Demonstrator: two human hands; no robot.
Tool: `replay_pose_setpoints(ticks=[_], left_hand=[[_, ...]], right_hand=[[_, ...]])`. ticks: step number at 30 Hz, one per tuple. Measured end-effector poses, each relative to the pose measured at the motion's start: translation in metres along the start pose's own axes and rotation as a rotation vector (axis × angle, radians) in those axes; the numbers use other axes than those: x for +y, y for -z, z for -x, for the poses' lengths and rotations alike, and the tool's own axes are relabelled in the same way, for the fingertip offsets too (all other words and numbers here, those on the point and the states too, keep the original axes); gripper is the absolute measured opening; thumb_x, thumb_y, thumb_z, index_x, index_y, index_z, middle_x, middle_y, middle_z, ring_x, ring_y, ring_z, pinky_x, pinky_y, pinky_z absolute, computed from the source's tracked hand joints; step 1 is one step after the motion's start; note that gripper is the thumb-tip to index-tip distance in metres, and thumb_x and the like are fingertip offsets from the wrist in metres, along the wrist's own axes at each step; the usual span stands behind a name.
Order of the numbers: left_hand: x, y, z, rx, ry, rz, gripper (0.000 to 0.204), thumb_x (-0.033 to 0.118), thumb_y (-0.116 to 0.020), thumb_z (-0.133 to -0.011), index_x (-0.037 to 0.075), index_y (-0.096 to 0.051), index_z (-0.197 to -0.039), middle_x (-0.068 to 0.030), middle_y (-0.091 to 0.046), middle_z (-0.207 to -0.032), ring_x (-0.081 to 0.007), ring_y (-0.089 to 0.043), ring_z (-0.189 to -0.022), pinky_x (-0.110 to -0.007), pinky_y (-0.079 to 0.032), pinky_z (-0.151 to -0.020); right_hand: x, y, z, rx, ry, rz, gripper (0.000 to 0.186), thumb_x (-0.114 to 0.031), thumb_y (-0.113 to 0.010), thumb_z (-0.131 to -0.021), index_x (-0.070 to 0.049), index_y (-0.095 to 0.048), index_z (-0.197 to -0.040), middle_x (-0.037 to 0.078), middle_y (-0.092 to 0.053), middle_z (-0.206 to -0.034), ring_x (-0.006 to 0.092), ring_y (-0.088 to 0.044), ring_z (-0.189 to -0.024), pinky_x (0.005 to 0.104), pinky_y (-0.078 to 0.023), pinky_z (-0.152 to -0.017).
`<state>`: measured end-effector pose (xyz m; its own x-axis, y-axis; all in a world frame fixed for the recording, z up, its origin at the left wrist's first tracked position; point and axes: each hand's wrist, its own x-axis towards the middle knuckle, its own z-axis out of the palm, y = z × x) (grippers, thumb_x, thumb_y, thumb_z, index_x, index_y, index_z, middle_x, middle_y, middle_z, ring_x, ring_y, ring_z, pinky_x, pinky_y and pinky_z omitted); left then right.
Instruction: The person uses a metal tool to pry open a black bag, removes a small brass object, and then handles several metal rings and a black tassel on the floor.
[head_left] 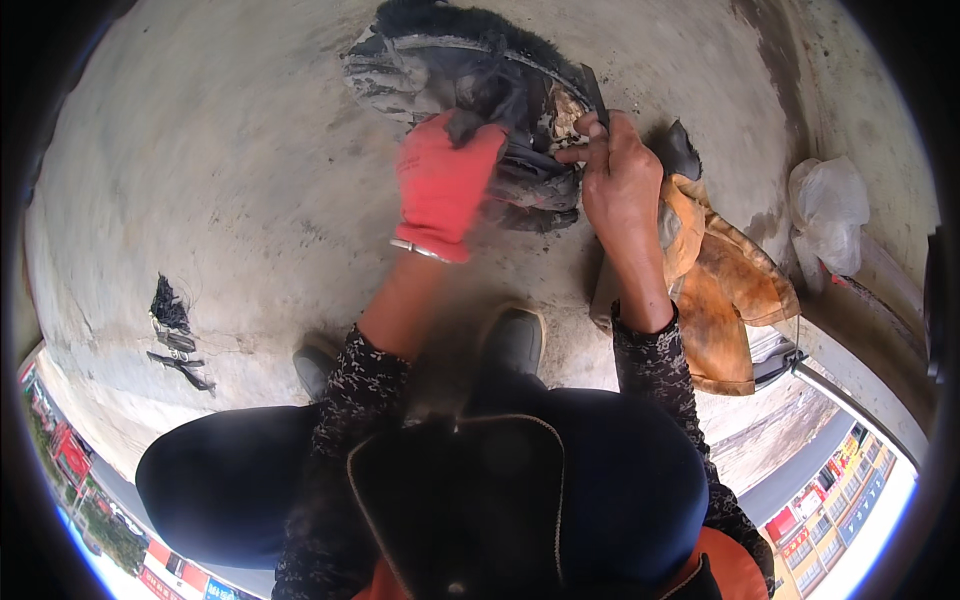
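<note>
On the floor in front of me lies a torn black and grey bundle [540,180] with a dark fuzzy edge along its far side and pale yellowish material showing inside. My left hand [450,180], in a red glove and slightly blurred, is closed on a dark scrap [463,127] at the near-left part of the bundle. Bare and at the bundle's right side, my right hand [618,165] grips a flat dark blade [595,92] that points away from me. The blade's lower end is hidden in the fingers.
Right of my right forearm lies a stained tan leather piece [735,290], with a black scrap [680,150] beyond it. A white plastic bag [832,205] sits against the ledge at far right. Several black shreds [175,325] lie on the floor at left. My shoes [513,345] are close in.
</note>
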<state>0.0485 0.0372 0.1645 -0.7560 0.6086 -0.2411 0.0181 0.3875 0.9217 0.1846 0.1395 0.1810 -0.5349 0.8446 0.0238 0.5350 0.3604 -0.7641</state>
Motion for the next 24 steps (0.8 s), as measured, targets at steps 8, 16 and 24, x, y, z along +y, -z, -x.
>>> replay_pose_setpoints(ticks=[8,16,24], left_hand=[[-0.054,0.014,0.019,0.253,-0.074,-0.303,0.026,0.025,-0.075,-0.074,0.000,-0.065,-0.078,-0.0125,-0.063,-0.072,-0.0327,-0.060,-0.073,-0.040,-0.047,-0.069],[-0.040,0.003,0.022,0.277,-0.556,-0.550,0.054,0.007,-0.067,-0.070,0.011,-0.061,-0.123,-0.0132,-0.056,-0.131,-0.0375,-0.059,-0.095,-0.044,-0.049,-0.084],[-0.023,0.003,0.013,-0.140,-0.779,-0.619,0.055,0.005,-0.062,-0.071,0.016,-0.064,-0.125,-0.0109,-0.061,-0.129,-0.0308,-0.061,-0.105,-0.042,-0.048,-0.087]], right_hand=[[0.013,-0.015,0.004,0.001,0.103,0.266,0.006,-0.002,-0.051,-0.096,0.003,-0.052,-0.093,0.024,-0.069,-0.089,0.0425,-0.067,-0.085,0.0444,-0.052,-0.069],[0.017,-0.017,0.016,0.092,0.246,0.140,0.005,0.003,-0.055,-0.090,0.001,-0.053,-0.094,0.025,-0.062,-0.083,0.0459,-0.061,-0.070,0.0493,-0.048,-0.062],[0.009,-0.013,0.015,0.068,0.190,0.051,0.008,0.000,-0.055,-0.094,0.000,-0.058,-0.101,0.022,-0.064,-0.085,0.0383,-0.066,-0.072,0.0426,-0.052,-0.063]])
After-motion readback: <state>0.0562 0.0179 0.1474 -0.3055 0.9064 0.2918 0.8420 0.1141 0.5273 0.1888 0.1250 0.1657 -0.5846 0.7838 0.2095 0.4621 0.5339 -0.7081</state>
